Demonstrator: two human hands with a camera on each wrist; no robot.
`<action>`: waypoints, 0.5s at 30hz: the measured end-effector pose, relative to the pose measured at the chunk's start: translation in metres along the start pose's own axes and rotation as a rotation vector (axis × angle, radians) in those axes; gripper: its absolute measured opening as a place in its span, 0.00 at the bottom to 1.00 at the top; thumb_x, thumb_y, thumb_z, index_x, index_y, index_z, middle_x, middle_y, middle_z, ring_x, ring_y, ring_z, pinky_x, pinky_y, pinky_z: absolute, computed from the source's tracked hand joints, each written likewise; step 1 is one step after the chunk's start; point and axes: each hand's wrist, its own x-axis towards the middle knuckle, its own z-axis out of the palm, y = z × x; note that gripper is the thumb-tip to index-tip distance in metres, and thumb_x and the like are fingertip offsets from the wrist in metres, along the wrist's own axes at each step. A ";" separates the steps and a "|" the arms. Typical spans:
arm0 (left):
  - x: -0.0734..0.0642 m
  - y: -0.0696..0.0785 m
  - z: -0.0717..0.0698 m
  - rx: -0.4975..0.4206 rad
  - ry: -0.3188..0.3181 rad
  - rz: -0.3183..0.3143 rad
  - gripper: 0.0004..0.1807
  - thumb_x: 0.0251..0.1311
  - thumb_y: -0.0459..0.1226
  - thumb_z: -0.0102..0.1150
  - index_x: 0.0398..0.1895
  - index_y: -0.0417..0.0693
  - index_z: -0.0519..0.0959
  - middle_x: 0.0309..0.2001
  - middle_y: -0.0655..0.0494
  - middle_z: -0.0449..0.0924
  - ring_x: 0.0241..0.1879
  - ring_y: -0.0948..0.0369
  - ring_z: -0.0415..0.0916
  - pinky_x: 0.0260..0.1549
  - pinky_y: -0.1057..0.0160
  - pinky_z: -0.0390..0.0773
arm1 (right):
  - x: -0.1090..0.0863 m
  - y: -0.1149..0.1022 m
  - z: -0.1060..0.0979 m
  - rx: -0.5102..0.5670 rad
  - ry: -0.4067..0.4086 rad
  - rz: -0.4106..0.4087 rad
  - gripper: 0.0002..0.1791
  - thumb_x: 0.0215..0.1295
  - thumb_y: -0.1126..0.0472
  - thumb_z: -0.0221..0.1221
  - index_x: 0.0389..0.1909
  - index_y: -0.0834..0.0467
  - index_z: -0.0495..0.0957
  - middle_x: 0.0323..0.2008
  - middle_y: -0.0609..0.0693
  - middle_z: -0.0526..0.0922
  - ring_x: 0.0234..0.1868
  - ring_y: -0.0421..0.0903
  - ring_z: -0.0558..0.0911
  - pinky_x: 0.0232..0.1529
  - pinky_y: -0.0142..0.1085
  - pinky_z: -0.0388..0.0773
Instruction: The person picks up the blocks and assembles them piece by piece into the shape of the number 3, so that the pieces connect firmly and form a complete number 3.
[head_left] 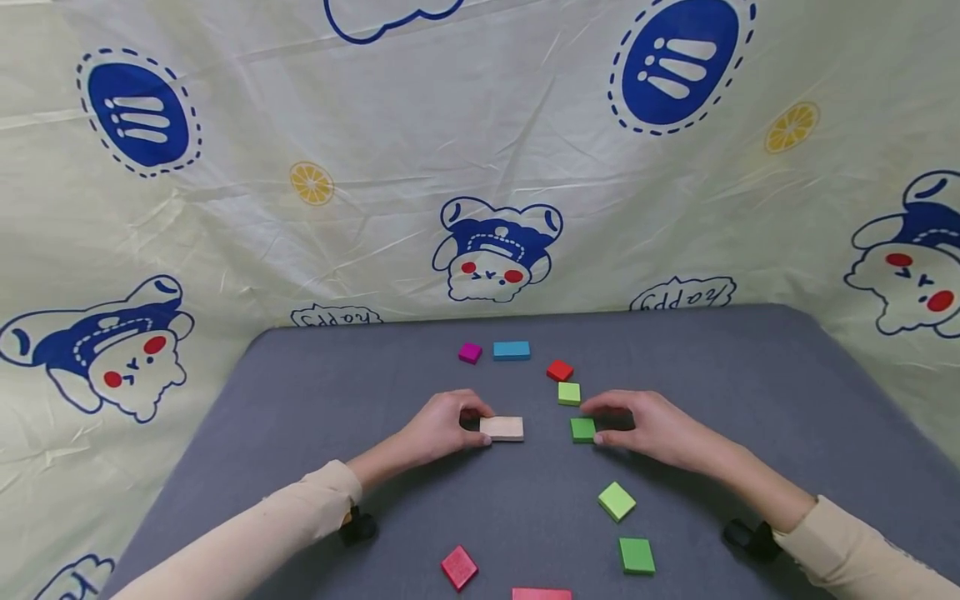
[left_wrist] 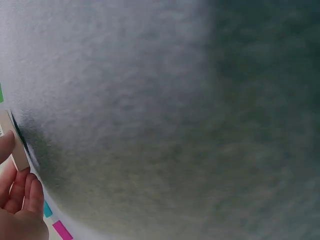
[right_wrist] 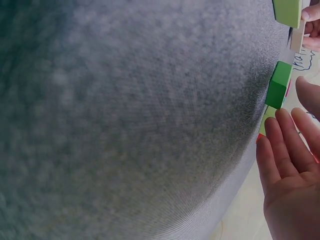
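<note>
My left hand [head_left: 438, 429] pinches the left end of a pale wooden block [head_left: 504, 428] between thumb and fingers. In the left wrist view the thumb lies over one face of this block [left_wrist: 17, 145], with fingertips under its end. To the right, my right hand [head_left: 663, 427] is beside a small green block [head_left: 582, 430], thumb tip at its right edge. The right wrist view shows the fingers [right_wrist: 285, 150] relaxed and nearly straight, thumb and fingers spread apart near the green block [right_wrist: 279, 85]. A light green block [head_left: 569, 393] sits just behind it.
Farther back lie a red block [head_left: 559, 371], a blue block [head_left: 512, 351] and a magenta block [head_left: 470, 353]. Nearer are a light green block [head_left: 617, 502], a green block [head_left: 637, 556], a pinkish-red block [head_left: 459, 568] and a pink block [head_left: 542, 594] cut by the frame. Grey cloth [head_left: 337, 375] covers the table.
</note>
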 end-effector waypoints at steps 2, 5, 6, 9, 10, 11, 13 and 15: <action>-0.003 -0.002 0.000 0.000 0.003 0.004 0.13 0.53 0.35 0.72 0.43 0.49 0.84 0.39 0.62 0.79 0.40 0.63 0.74 0.43 0.62 0.75 | 0.000 0.000 0.000 0.000 -0.001 0.001 0.24 0.59 0.55 0.69 0.57 0.54 0.79 0.54 0.45 0.81 0.57 0.49 0.77 0.57 0.53 0.71; -0.005 -0.005 0.000 0.000 0.001 0.002 0.13 0.54 0.35 0.72 0.44 0.48 0.84 0.40 0.62 0.79 0.40 0.63 0.74 0.44 0.62 0.75 | 0.000 0.002 0.001 -0.006 -0.006 -0.008 0.23 0.60 0.55 0.69 0.56 0.54 0.79 0.53 0.44 0.81 0.55 0.48 0.78 0.56 0.51 0.73; -0.006 -0.006 0.000 0.000 0.000 0.004 0.13 0.54 0.35 0.72 0.44 0.48 0.84 0.40 0.62 0.79 0.40 0.63 0.74 0.44 0.62 0.75 | 0.001 0.002 0.001 -0.010 -0.010 -0.012 0.23 0.60 0.55 0.69 0.56 0.54 0.80 0.53 0.44 0.81 0.54 0.47 0.78 0.55 0.49 0.73; -0.006 -0.006 -0.001 0.002 0.000 0.005 0.13 0.54 0.35 0.72 0.44 0.48 0.84 0.40 0.61 0.79 0.40 0.63 0.74 0.44 0.62 0.75 | 0.002 0.004 0.003 -0.019 -0.021 -0.023 0.22 0.60 0.55 0.68 0.56 0.53 0.80 0.52 0.44 0.81 0.50 0.44 0.79 0.51 0.45 0.76; -0.006 -0.006 -0.001 0.004 0.000 0.006 0.13 0.54 0.35 0.72 0.44 0.48 0.84 0.40 0.61 0.79 0.40 0.63 0.74 0.44 0.62 0.75 | 0.003 0.004 0.003 -0.022 -0.025 -0.024 0.22 0.61 0.55 0.68 0.55 0.53 0.80 0.51 0.43 0.81 0.48 0.43 0.80 0.50 0.44 0.76; -0.006 -0.006 -0.002 0.005 -0.002 0.007 0.13 0.54 0.35 0.72 0.44 0.48 0.84 0.40 0.61 0.79 0.40 0.63 0.74 0.44 0.62 0.75 | 0.003 0.004 0.003 -0.024 -0.027 -0.023 0.21 0.61 0.55 0.68 0.55 0.53 0.80 0.51 0.43 0.81 0.47 0.43 0.80 0.49 0.43 0.76; -0.006 -0.007 -0.002 0.005 -0.007 0.007 0.13 0.54 0.35 0.72 0.44 0.48 0.84 0.40 0.61 0.79 0.40 0.62 0.74 0.44 0.62 0.75 | 0.003 0.005 0.003 -0.031 -0.032 -0.019 0.21 0.61 0.54 0.68 0.55 0.52 0.80 0.51 0.43 0.81 0.47 0.42 0.79 0.49 0.42 0.77; -0.006 -0.007 -0.002 0.006 -0.013 0.005 0.13 0.55 0.35 0.72 0.45 0.48 0.84 0.41 0.60 0.79 0.41 0.62 0.74 0.44 0.62 0.75 | 0.004 0.005 0.003 -0.038 -0.038 -0.014 0.21 0.61 0.53 0.68 0.54 0.51 0.80 0.51 0.43 0.81 0.46 0.41 0.79 0.48 0.42 0.76</action>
